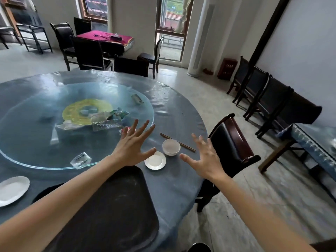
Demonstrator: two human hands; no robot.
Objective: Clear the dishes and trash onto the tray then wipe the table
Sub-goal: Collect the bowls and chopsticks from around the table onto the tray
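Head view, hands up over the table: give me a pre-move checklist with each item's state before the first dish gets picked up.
1. Left hand free, fingers spread: ok.
2. Right hand free, fingers spread: ok.
3. Tray on the table with bare space: ok.
4. Small bowl upright, unobstructed: ok.
5. Saucer beside the bowl, holding nothing visible: ok.
6. Chopsticks partly hidden behind the bowl; whether they touch it: cannot tell.

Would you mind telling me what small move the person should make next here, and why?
Probably lower the right hand onto the small white bowl and lift it to the dark tray. Both hands are open and empty, the left hand spread just beside the white saucer, and the tray holds nothing yet. The bowl sits nearest, with the chopsticks just behind it.
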